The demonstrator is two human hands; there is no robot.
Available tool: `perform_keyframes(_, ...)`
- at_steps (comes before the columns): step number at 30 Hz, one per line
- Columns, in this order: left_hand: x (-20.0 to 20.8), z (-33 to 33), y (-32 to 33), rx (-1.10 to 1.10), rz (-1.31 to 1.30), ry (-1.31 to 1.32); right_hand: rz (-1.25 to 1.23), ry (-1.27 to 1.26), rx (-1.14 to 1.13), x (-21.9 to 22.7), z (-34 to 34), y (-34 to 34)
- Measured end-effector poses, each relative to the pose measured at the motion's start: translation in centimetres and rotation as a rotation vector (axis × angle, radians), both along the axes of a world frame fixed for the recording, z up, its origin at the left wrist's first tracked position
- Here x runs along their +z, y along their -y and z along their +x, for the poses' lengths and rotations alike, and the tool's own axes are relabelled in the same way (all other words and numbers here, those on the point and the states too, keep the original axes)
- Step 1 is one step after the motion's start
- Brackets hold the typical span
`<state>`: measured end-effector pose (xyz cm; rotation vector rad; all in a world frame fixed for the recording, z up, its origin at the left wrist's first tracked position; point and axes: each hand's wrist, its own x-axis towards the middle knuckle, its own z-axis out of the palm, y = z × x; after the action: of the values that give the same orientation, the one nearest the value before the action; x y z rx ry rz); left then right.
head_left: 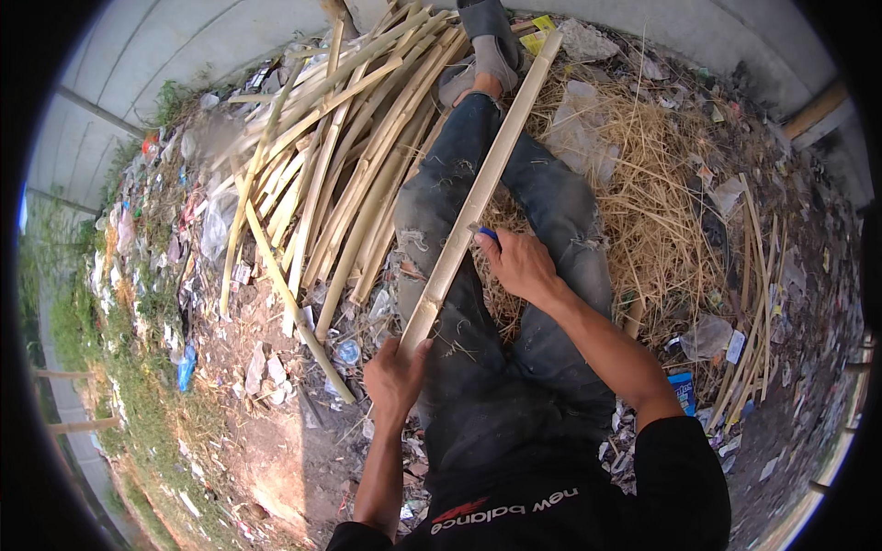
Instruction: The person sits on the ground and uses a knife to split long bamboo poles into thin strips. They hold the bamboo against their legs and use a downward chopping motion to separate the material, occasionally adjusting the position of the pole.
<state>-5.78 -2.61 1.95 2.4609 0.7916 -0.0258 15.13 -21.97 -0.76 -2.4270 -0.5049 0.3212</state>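
Note:
A long split bamboo strip [487,179] slants across my legs, its hollow inner side facing up. Its near end is gripped by my left hand [395,376], with the thumb over the edge. The far end reaches up beside my foot. My right hand [520,264] is closed around a small tool with a blue handle [487,234]; its short metal end touches the strip about midway. Most of the handle is hidden in the fist, so whether it is a knife cannot be made out.
A heap of split bamboo strips [367,156] lies left of my legs. Dry shavings [652,202] cover the ground on the right, with thin bamboo slivers [758,294] beyond. Plastic litter, including a blue packet [682,393], is scattered around. A pale wall [220,46] stands behind.

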Motion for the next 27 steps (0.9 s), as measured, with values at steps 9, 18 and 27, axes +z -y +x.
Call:
perform_keyframes(9,-2.4,-0.5,-0.3,0.075,-0.056,0.104,-0.002,-0.030,0.370,0.0,-6.6,-2.5)
perform_keyframes(18,-2.3,-1.7,-0.4,0.033,-0.048,0.095,0.041,0.154,0.337,-1.0,-6.2,-2.3)
perform_keyframes(27,-3.0,-5.6,-2.7,-0.025,0.031,0.210,0.008,0.177,0.379,0.1,-6.7,-3.9)
